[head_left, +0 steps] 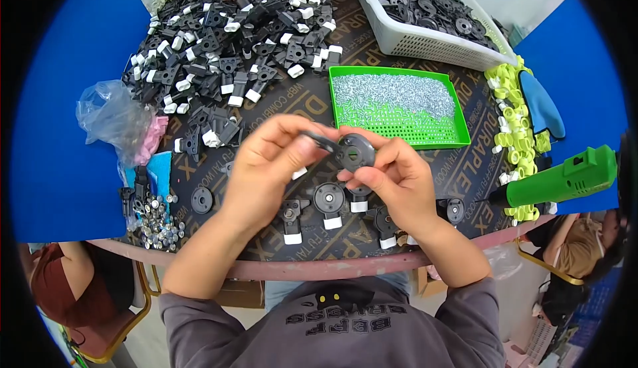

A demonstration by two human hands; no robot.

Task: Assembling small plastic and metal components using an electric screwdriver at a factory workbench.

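My left hand [266, 162] pinches a small black bracket piece [318, 140] above the table's near middle. My right hand [397, 175] holds a round black disc [355, 151] against that piece, fingers curled around its lower edge. The two hands touch at the parts. Below them on the dark round table [345, 42] lie several assembled black parts with white ends [330, 203] in a row.
A large heap of black and white parts [226, 35] fills the far left. A green tray of small silver screws [395, 105] sits beyond my hands, a white basket of black discs [425, 15] behind it. A green power screwdriver [565, 178] lies right; silver washers [156, 225] lie near left.
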